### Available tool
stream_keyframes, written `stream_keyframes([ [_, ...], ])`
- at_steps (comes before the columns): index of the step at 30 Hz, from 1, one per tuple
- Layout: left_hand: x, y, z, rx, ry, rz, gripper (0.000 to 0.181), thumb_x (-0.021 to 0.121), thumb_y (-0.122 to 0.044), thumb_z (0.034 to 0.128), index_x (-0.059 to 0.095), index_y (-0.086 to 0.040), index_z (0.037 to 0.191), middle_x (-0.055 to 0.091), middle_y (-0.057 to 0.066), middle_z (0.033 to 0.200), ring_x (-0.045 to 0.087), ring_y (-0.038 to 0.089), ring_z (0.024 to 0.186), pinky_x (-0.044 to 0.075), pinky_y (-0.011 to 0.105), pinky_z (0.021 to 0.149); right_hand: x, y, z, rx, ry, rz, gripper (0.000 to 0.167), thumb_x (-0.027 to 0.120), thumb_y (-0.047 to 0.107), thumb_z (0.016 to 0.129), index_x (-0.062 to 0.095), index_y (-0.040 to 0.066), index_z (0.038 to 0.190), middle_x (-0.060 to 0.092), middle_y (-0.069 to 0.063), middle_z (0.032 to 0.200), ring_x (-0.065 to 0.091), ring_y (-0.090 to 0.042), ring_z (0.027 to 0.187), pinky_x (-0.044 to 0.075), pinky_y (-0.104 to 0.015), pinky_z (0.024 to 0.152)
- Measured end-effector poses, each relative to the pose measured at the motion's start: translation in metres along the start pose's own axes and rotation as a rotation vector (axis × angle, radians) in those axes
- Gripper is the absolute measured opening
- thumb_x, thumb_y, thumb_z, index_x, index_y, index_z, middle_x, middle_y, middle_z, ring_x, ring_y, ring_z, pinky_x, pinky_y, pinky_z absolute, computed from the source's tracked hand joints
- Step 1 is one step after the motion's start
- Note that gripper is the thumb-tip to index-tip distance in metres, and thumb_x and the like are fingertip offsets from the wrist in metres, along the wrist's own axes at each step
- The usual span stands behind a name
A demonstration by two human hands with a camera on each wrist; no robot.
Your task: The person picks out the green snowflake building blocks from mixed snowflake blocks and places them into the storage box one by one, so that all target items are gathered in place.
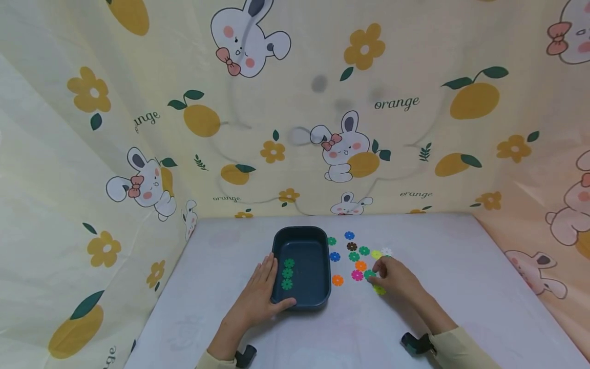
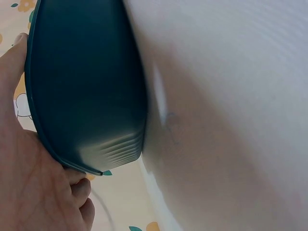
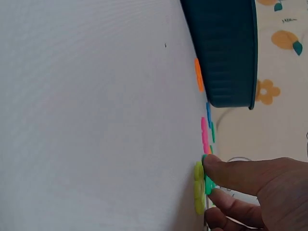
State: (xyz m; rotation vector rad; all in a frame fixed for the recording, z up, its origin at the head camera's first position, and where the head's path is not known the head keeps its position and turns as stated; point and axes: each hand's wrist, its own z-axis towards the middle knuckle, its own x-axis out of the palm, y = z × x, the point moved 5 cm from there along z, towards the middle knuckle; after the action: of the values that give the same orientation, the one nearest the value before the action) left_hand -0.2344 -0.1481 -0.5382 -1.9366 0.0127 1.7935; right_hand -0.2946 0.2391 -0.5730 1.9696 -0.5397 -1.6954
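Note:
A dark blue-green rectangular tray [image 1: 301,305] stands on the table, with three green flower-shaped pieces [image 1: 288,273] in a column on its floor. My left hand [image 1: 260,292] rests against the tray's left side, fingers straight along it and thumb at the near rim. The left wrist view shows the tray's outer wall [image 2: 86,86] beside that hand [image 2: 33,178]. To the right of the tray, my right hand [image 1: 398,279] pinches a green flower-shaped piece [image 3: 208,185] between thumb and finger, low over the table. A yellow-green piece [image 3: 198,187] lies right by the fingertips.
Several loose flower-shaped pieces lie right of the tray: orange [image 1: 337,280], pink [image 1: 357,275], blue [image 1: 335,257], brown [image 1: 352,246], yellow [image 1: 377,254] and white [image 1: 386,251] among them. A printed cloth [image 1: 295,169] hangs behind the white table [image 1: 230,246].

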Motion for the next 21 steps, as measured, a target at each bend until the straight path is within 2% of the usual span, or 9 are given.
stream_keyframes([
  [5, 0.001, 0.001, 0.001, -0.004, 0.001, 0.006, 0.121, 0.061, -0.08, 0.0934, 0.01, -0.004, 0.172, -0.001, 0.008, 0.181, 0.0, 0.023, 0.168, 0.009, 0.047, 0.136, -0.001, 0.006, -0.003, 0.001, -0.01, 0.008, 0.036, 0.092, 0.028, 0.087, 0.068, 0.007, 0.104, 0.058, -0.004, 0.088, 0.054, -0.021, 0.083, 0.051, -0.03, 0.067],
  [12, 0.002, 0.001, 0.001, -0.008, 0.003, 0.004, 0.12, 0.061, -0.08, 0.0933, 0.01, -0.005, 0.172, -0.001, 0.008, 0.181, 0.001, 0.023, 0.168, 0.009, 0.047, 0.136, -0.003, 0.011, -0.007, -0.052, -0.038, 0.096, 0.034, 0.087, 0.017, 0.09, 0.059, 0.008, 0.107, 0.059, -0.003, 0.088, 0.055, -0.02, 0.082, 0.05, -0.025, 0.063],
  [21, 0.0, 0.0, 0.001, -0.005, -0.005, -0.004, 0.12, 0.062, -0.079, 0.0936, 0.01, -0.004, 0.172, 0.0, 0.009, 0.181, 0.002, 0.024, 0.168, 0.01, 0.047, 0.136, -0.009, 0.017, -0.005, -0.096, -0.073, 0.144, 0.021, 0.081, 0.008, 0.095, 0.062, 0.006, 0.105, 0.061, -0.003, 0.088, 0.057, -0.021, 0.083, 0.053, -0.022, 0.066],
])
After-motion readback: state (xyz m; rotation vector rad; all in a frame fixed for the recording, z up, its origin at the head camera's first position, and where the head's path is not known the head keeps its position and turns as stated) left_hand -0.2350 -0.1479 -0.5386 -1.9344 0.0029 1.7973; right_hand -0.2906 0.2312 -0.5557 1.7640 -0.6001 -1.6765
